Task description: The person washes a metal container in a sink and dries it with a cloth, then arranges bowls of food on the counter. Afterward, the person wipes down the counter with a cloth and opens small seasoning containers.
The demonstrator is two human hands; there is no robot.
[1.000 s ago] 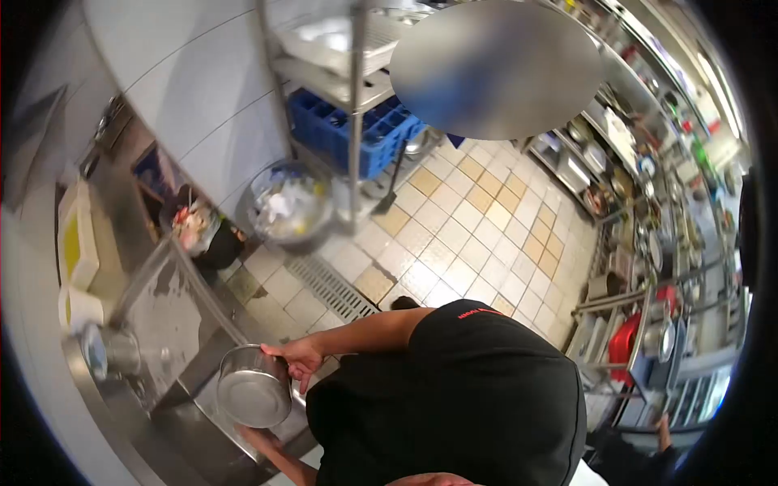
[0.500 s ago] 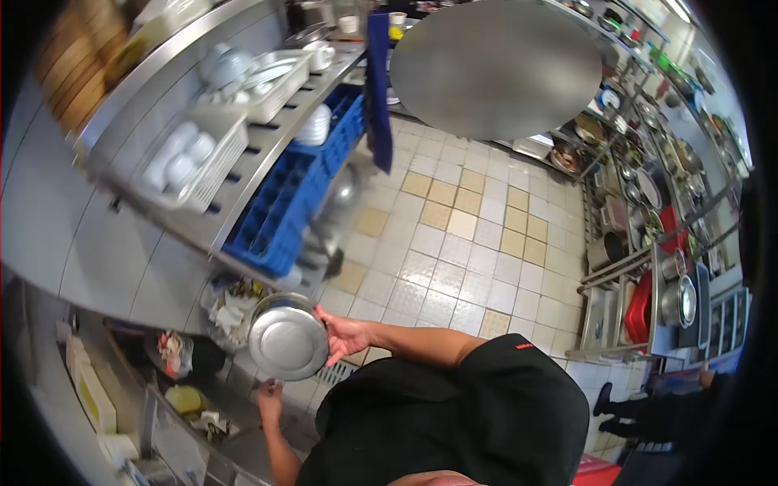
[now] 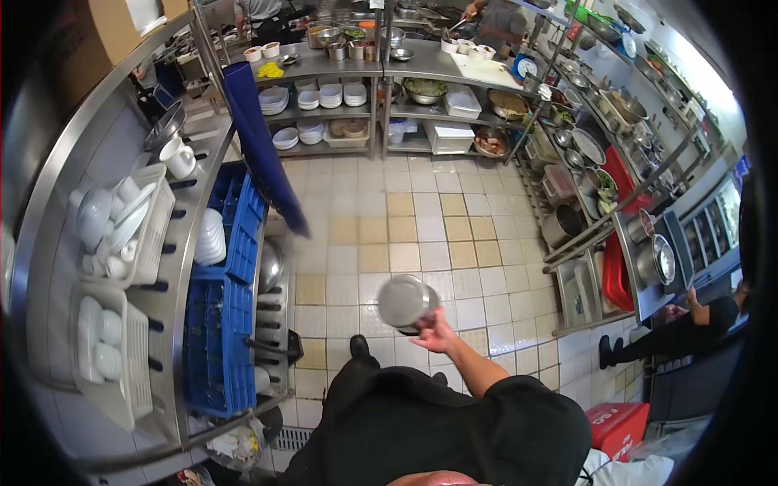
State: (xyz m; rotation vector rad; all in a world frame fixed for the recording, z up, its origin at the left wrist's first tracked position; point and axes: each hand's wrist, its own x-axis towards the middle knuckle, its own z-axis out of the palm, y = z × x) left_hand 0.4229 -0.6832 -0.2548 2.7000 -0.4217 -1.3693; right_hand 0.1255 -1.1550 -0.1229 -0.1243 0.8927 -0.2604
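My right hand (image 3: 438, 334) is out in front of me over the tiled floor, closed on the rim side of a round stainless steel pot (image 3: 403, 301). The pot's flat, round face is turned up toward me; I cannot see inside it. The thumb and some fingers show at its lower right edge, and the rest are hidden behind it. My left hand is out of view. To the left of the pot stands a steel rack holding blue crates (image 3: 220, 344) and a white basket of cups (image 3: 113, 356).
A blue hanging sheet (image 3: 261, 150) is at the rack's far end. Shelves of white bowls (image 3: 331, 95) stand ahead. On the right, a steel shelf carries pans (image 3: 655, 261) and a red tray (image 3: 616, 279). A co-worker (image 3: 689, 324) is at right; a red box (image 3: 617, 429) is beside me.
My view has swung right, away from the bins and sink area. My right hand has carried the pot out over the open floor. My left hand, near the pot before, has left the view.
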